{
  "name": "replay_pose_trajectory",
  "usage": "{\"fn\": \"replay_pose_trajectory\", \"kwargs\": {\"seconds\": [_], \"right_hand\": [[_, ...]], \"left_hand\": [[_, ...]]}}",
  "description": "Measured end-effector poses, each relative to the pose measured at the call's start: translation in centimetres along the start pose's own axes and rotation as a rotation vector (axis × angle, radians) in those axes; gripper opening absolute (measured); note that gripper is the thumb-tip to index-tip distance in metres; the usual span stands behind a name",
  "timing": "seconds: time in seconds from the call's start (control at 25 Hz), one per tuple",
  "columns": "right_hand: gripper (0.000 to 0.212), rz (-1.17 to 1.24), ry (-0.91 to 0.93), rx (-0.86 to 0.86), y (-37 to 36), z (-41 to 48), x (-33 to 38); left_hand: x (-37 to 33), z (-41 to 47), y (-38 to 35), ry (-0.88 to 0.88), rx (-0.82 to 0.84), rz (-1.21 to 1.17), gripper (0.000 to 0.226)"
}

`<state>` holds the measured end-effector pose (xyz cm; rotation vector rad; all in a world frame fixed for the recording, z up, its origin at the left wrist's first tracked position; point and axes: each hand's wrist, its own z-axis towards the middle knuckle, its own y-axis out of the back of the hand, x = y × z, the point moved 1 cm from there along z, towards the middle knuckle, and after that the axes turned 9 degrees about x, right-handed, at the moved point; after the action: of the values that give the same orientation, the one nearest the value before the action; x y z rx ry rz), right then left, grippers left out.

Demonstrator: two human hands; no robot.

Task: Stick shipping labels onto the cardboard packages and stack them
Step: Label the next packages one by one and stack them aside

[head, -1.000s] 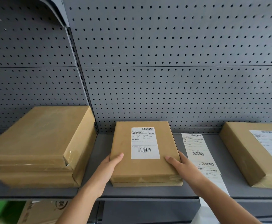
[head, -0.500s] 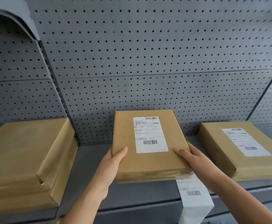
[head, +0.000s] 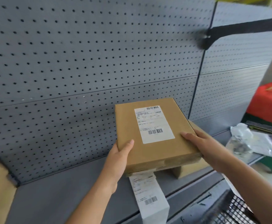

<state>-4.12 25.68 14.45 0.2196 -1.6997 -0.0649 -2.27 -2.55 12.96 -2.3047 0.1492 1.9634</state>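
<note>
left hand [head: 117, 162] bare | right hand [head: 204, 143] bare | both forearms bare to frame edge | thumbnails short, plain

Only 1 camera watches here, worn on the person's head, looking forward and down from near and above the cardboard package [head: 154, 135], which sits right of centre. It faces the pegboard wall [head: 83, 62] behind the package, with the view tilted so the shelf [head: 59, 191] under the package slopes up toward the right.
</note>
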Motion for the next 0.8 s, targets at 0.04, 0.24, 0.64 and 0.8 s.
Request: {"fn": "replay_pose_trajectory", "kwargs": {"seconds": [0.04,0.24,0.64,0.8], "right_hand": [[0.034,-0.022,-0.004,-0.007,1.5,-0.1,0.2],[0.041,-0.034,-0.034,-0.076,9.2,1.2,-0.5],[0.041,-0.024,-0.092,-0.052,17.0,6.4,-3.2],[0.035,-0.017,-0.121,-0.063,17.8,8.5,-4.3]], "left_hand": [[-0.3,0.8,-1.4,-0.003,0.023,0.003,0.031],[-1.2,5.1,-7.8,-0.003,0.152,0.065,0.04],[1.0,9.8,-15.0,0.111,0.169,0.077,0.059],[1.6,10.4,-16.2,0.143,0.139,0.089,0.06]]}}
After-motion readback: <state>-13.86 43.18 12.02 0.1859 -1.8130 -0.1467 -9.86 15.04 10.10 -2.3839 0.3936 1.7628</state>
